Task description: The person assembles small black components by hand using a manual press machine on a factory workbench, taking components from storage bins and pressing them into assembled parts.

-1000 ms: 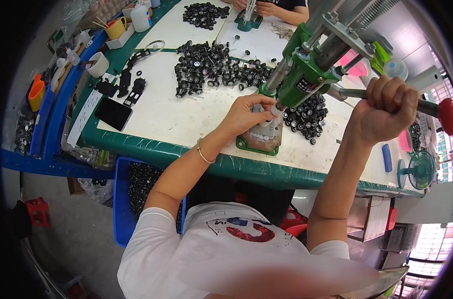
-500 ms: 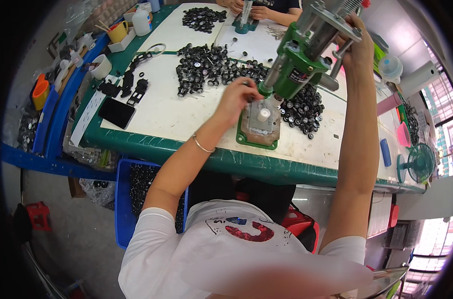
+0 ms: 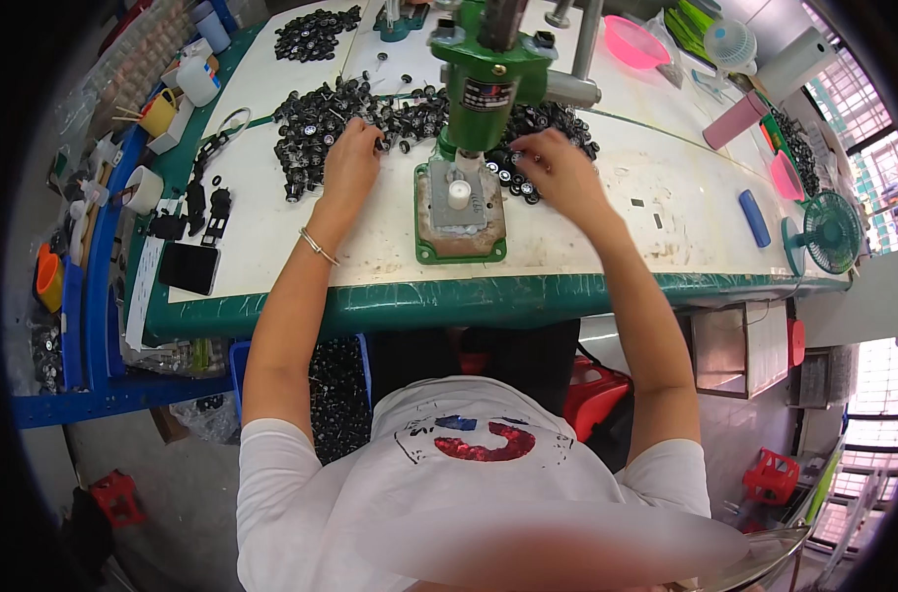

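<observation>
My left hand (image 3: 353, 160) is at the right edge of a heap of small black wheels (image 3: 306, 133), some with thin metal pins. Its fingertips are pinched on a small dark piece that looks like one of these wheels. Over another heap of black wheels with pale centres (image 3: 508, 178), my right hand (image 3: 560, 170) has thumb and forefinger apart, close to a wheel. Between my hands stands a green hand press (image 3: 488, 94). A white round holder (image 3: 459, 194) sits on the grey plate (image 3: 451, 219) of its base, under the ram.
A black phone (image 3: 188, 268) and black plastic parts (image 3: 212, 212) lie at left. Further back are another wheel heap (image 3: 316, 35) and a pink bowl (image 3: 636, 41). At right are a blue roll (image 3: 754, 218) and a green fan (image 3: 830, 233).
My right hand has let go of the press lever and come down to the right heap. My left hand has moved from the press to the left heap. The view has shifted.
</observation>
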`<state>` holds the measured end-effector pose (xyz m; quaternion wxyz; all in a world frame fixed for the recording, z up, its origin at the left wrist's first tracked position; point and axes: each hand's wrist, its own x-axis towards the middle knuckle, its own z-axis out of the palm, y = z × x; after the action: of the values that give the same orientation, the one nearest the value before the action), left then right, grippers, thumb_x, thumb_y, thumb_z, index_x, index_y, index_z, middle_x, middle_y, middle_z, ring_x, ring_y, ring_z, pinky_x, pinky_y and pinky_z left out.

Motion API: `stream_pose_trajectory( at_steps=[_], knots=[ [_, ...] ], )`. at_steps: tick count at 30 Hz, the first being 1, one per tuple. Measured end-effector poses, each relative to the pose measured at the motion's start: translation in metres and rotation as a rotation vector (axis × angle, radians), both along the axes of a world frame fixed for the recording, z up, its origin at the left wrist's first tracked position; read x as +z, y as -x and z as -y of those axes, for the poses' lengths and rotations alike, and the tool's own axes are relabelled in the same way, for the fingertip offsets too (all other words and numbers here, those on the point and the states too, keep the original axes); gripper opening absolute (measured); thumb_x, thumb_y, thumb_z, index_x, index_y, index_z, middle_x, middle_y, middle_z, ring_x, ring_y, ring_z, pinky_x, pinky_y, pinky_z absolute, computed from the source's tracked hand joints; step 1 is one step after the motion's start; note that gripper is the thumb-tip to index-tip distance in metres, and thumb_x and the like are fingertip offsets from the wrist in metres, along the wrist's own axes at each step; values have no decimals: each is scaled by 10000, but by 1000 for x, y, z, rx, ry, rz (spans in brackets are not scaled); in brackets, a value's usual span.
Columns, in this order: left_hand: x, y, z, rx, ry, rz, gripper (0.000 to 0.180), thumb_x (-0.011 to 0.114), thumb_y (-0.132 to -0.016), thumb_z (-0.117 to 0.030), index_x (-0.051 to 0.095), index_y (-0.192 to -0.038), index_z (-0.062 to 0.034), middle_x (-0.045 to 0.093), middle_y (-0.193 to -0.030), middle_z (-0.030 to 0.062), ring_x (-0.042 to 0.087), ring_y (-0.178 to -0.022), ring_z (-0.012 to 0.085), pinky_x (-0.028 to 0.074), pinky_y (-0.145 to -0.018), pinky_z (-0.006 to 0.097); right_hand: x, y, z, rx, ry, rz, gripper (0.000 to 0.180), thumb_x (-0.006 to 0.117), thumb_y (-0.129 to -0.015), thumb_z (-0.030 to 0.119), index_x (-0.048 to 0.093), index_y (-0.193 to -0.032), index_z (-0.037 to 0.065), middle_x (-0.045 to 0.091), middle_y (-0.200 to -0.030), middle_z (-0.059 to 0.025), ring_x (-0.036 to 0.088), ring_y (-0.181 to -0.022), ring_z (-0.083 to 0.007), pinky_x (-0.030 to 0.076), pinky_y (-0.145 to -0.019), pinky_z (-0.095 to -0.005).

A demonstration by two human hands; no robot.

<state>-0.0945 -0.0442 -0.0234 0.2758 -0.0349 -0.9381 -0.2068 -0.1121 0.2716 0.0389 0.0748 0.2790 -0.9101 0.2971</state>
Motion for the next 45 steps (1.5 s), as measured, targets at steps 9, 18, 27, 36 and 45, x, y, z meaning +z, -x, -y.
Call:
stream_pose_trajectory(
  at_steps=[9, 18, 27, 36, 45],
  knots=[
    [15, -45, -7, -71, -576, 231, 234, 796, -787, -224, 720, -900, -33, 677, -812, 54, 629, -709, 136, 465, -606, 297, -40, -13, 10, 47, -107, -361, 147, 683, -803, 108, 688, -947, 81, 599, -995, -67, 599, -930, -270, 503, -788, -392],
    [31, -79, -16, -242, -1438, 477, 259, 720, -856, -79, 675, -1094, 11, 724, -1046, 96, 680, -937, 125, 410, -615, 218, -22, -23, 17, 96, 50, -439, 141, 654, -867, 158, 690, -997, 116, 656, -996, -16, 590, -890, -225, 450, -775, -365],
    [30, -71, -38, -214, -1407, 439, 255, 738, -833, -49, 690, -1066, 40, 738, -960, 120, 713, -894, 147, 371, -535, 197, -26, -18, 21, 29, -17, -529, 155, 652, -871, 165, 700, -1010, 116, 676, -1017, -8, 586, -976, -234, 435, -849, -363],
    [38, -77, -57, -215, -1103, 377, 110, 754, -826, -86, 760, -908, -12, 709, -851, 21, 594, -726, 66, 375, -571, 200, -10, -56, 48, 225, 203, -189, 158, 679, -864, 154, 697, -1012, 102, 654, -1020, -63, 572, -990, -269, 430, -861, -384],
    [45, -72, -66, -358, -1110, 288, 82, 742, -826, -32, 750, -894, 13, 677, -834, 4, 555, -771, 74, 425, -721, 233, 0, -57, 53, 168, 216, -50, 183, 693, -849, 159, 685, -1002, 59, 628, -972, -93, 596, -937, -291, 470, -812, -401]
  ],
)
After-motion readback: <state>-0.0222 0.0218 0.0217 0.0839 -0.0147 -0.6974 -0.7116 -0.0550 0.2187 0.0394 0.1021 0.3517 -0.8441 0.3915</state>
